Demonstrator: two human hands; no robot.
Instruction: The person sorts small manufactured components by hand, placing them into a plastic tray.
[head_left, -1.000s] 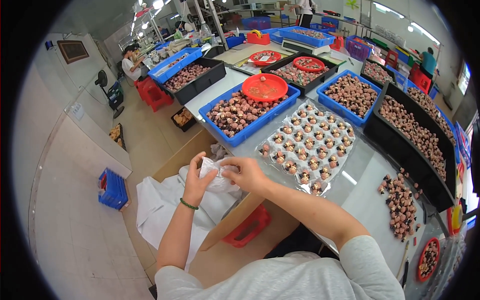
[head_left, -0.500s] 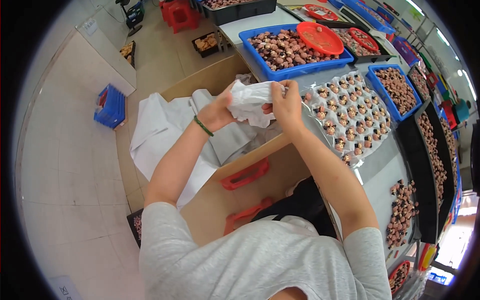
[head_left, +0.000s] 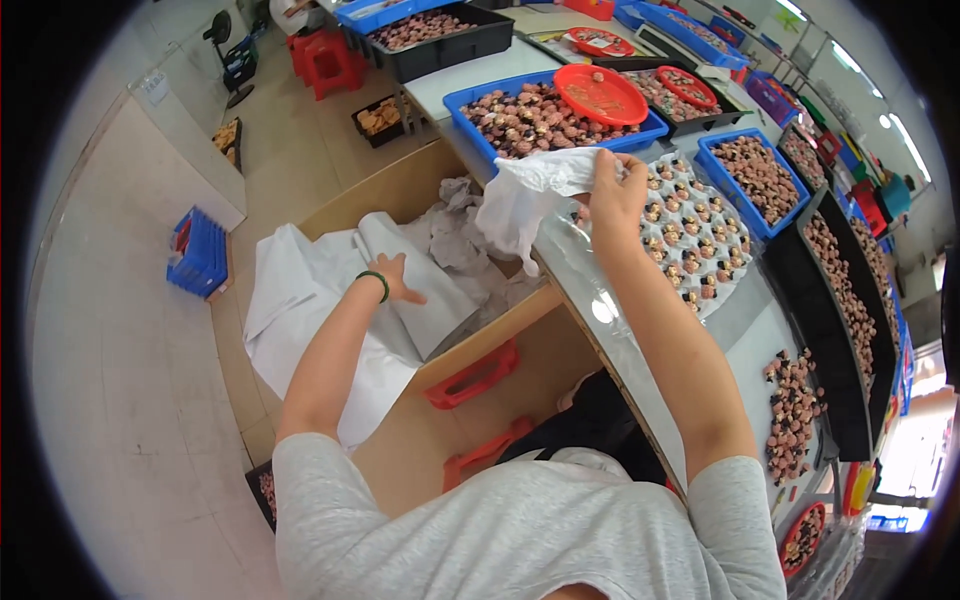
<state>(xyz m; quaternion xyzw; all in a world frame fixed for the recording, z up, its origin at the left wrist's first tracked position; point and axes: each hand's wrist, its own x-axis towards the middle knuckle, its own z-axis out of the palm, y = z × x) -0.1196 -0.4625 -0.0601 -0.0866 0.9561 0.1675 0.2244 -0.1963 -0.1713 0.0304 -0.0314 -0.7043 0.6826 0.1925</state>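
Note:
Fingers closed, my right hand pinches one end of a crumpled sheet of white tissue paper, which hangs down to the left over the table's edge. My left hand, with a green bracelet at the wrist, lies with spread fingers at a folded grey-white sheet in an open cardboard box. Crumpled paper fills the box's far end, and a large white sheet drapes over its left side. Beside my right hand is a white tray with rows of small pink-and-black figures.
A blue tray of loose figures bears a red plate at the table's far side. Another blue tray and long black trays line the right. A heap of figures lies nearby. Red stools stand below the box.
My left hand has let go of the white tissue paper and moved down and left to the folded sheet. My right hand has moved slightly right, still holding the tissue paper.

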